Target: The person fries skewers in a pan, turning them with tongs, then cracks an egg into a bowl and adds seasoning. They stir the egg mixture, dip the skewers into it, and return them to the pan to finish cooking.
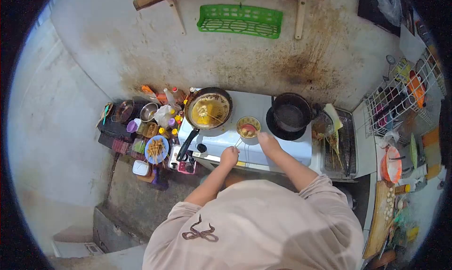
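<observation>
A patterned bowl (241,122) with reddish and pale contents stands on the white stove top (278,150). My left hand (230,156) is closed on a thin skewer, just below and left of the bowl. The skewer's upper end reaches toward the bowl. My right hand (268,143) is closed at the bowl's lower right rim; what its fingers hold is hidden. Left of the bowl, a frying pan (226,96) holds yellow oil with pale pieces and a thin stick in it. Its black handle (188,145) points toward me.
A dark pot (291,112) stands right of the bowl. Left of the stove are a blue plate of skewered food (157,150), a steel bowl (149,112) and several bottles. A sink (346,143) and wire rack (400,95) lie right. A green basket (240,21) hangs above.
</observation>
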Tool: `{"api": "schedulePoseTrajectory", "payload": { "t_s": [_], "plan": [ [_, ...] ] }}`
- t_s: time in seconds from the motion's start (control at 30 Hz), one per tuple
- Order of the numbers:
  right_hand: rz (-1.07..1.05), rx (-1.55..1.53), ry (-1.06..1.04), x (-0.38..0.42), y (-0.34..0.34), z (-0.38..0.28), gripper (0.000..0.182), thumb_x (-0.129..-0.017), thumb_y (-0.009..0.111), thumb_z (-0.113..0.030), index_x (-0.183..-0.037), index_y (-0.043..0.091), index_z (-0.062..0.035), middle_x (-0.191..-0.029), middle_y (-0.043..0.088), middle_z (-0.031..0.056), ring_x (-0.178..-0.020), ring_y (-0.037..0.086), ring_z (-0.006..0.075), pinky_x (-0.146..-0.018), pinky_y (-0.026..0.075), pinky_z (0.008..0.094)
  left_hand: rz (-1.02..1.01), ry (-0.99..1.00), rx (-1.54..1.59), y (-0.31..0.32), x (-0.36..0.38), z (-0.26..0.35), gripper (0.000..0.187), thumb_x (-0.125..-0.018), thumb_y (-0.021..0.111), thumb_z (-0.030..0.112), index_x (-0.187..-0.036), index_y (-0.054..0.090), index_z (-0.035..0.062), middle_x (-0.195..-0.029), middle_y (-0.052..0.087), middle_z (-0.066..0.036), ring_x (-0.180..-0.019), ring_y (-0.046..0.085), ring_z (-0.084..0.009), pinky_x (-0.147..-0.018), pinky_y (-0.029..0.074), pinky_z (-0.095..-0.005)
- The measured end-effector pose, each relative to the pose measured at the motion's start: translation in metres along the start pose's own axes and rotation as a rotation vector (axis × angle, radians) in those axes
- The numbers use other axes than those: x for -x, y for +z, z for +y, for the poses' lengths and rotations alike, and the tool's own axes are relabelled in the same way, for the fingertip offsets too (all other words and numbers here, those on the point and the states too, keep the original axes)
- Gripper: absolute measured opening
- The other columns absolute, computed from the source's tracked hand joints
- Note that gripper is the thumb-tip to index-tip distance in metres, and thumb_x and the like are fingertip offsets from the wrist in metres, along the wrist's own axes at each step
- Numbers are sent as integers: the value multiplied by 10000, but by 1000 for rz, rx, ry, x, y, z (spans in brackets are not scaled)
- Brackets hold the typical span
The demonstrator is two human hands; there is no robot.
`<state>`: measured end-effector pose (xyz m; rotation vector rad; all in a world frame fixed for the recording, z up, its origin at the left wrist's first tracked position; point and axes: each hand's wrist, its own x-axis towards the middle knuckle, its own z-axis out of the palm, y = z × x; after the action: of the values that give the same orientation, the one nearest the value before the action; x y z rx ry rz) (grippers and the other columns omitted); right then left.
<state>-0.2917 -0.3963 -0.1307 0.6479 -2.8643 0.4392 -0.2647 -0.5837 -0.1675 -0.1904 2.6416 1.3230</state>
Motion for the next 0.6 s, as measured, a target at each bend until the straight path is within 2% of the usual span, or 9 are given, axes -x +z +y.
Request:
{"api": "schedulePoseTrajectory", "payload": {
  "t_s": [0.1,0.17,0.27,0.37,0.4,0.5,0.6],
  "plan": [
    [94,6,40,-4,1,11,156,-730,415,-39,-864,478,9,-749,522,162,-696,548,297,-600,458,367,3,7,8,-3,0,2,310,-782,334,204,-692,575,32,-740,565,-191,-749,531,-332,-699,398,-403],
    [75,36,53,-10,8,16,134,-729,414,-37,-835,484,8,-744,526,157,-689,556,295,-592,462,374,-1,20,6,-7,2,6,307,-778,334,201,-699,577,31,-742,564,-193,-762,527,-337,-710,393,-403],
    [-8,57,144,-19,10,13,107,-726,422,-41,-792,494,3,-738,531,146,-685,565,294,-572,467,377,-15,16,-15,-7,-2,0,291,-762,346,194,-691,580,36,-697,566,-170,-645,548,-291,-608,424,-380],
    [-91,14,281,-28,7,5,110,-718,451,-60,-790,513,-4,-740,534,147,-721,564,304,-607,462,394,-179,-221,259,-13,3,13,273,-750,354,190,-719,581,41,-596,525,-77,-462,488,-194,-445,398,-321],
    [-115,-8,327,-30,5,3,117,-715,464,-68,-796,520,-7,-743,535,149,-739,562,308,-628,459,403,-272,-295,356,-15,4,19,273,-767,353,198,-744,577,45,-577,500,-47,-454,463,-169,-445,387,-305],
    [549,238,163,-25,3,-6,178,-694,513,-102,-847,536,-15,-738,544,145,-768,546,320,-674,429,430,-501,-497,609,-15,3,28,271,-821,336,236,-837,550,71,-542,417,33,-452,388,-110,-441,338,-246],
    [528,-16,145,-9,-21,-36,192,-705,536,-129,-862,541,-19,-721,548,128,-780,527,313,-684,402,436,-580,-526,825,-7,-1,22,261,-836,330,247,-852,524,73,-552,402,39,-482,383,-106,-456,328,-234]
  ]
}}
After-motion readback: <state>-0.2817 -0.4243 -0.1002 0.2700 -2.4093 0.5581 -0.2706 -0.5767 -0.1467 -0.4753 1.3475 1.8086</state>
